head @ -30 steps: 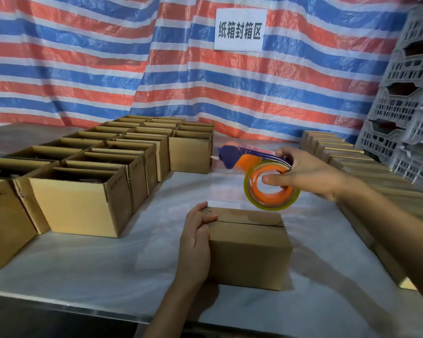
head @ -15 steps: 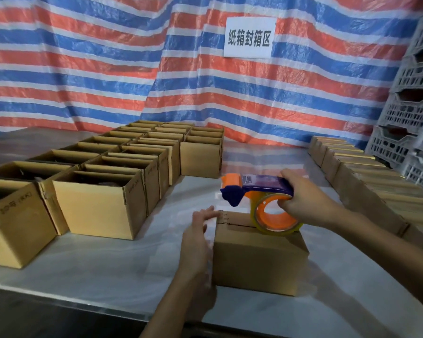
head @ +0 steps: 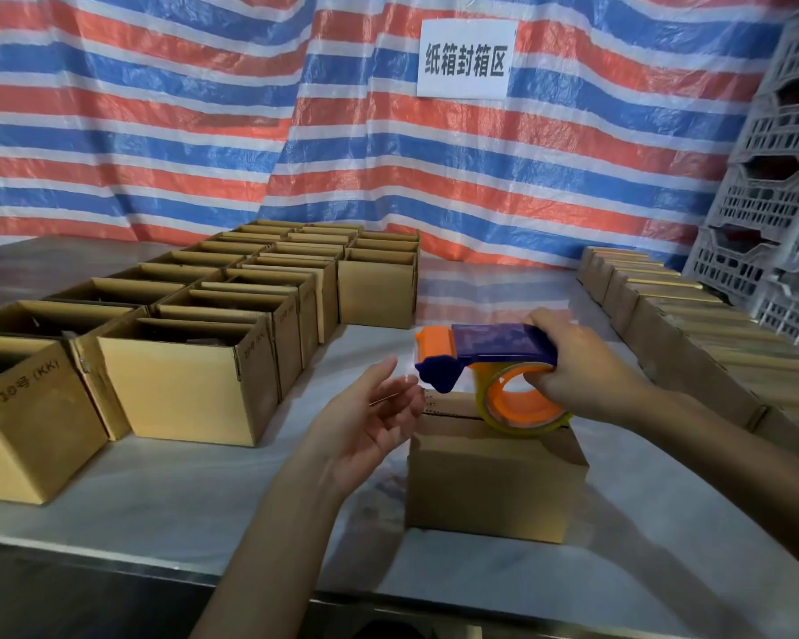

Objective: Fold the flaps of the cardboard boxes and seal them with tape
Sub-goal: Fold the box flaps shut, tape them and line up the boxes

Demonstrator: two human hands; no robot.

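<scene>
The cardboard box sits near the table's front edge, flaps folded shut. The right hand grips the tape dispenser, its roll resting on the box top. The left hand hovers beside it, fingers loose, apparently empty. Open boxes stand to the left, insides too dark to read.

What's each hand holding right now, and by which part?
The right hand grips the tape dispenser at its rear, wrapped over the blue cover and hooked into the orange core. The left hand is open, holding nothing.
</scene>
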